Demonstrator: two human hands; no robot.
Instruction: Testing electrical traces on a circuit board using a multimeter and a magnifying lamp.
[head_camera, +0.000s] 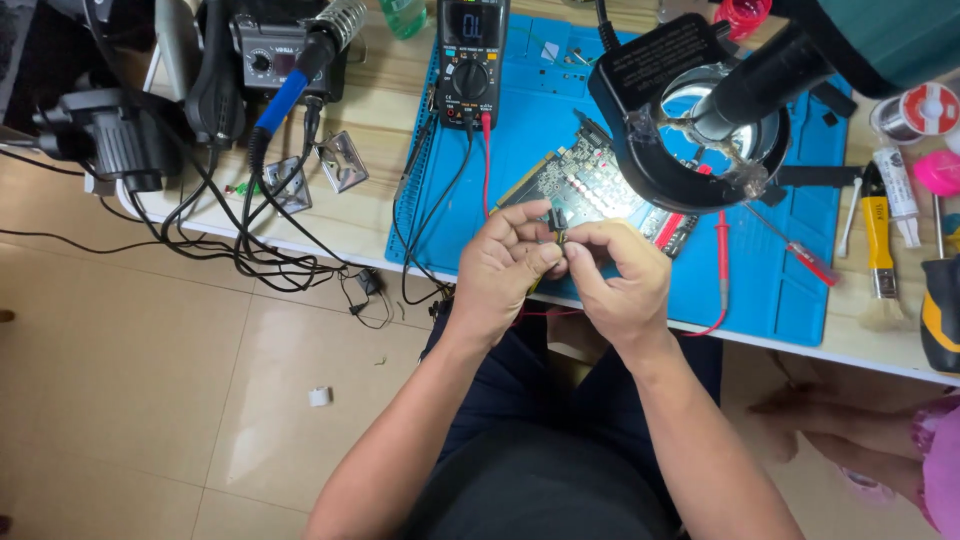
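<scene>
Connector (557, 222) pinched between my left hand (503, 268) and right hand (618, 272), fingers closed on it, held over circuit board (580, 185) edge for close view.

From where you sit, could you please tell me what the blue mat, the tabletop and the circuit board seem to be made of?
Blue mat: probably silicone or rubber, matte, with moulded compartments.
Tabletop: looks like pale wood or laminate, faint grain, white edge.
Circuit board: dark rigid laminate with shiny solder points and small metal parts.

Multimeter (472, 50) behind circuit board (575, 180) on mat (780, 290).
</scene>
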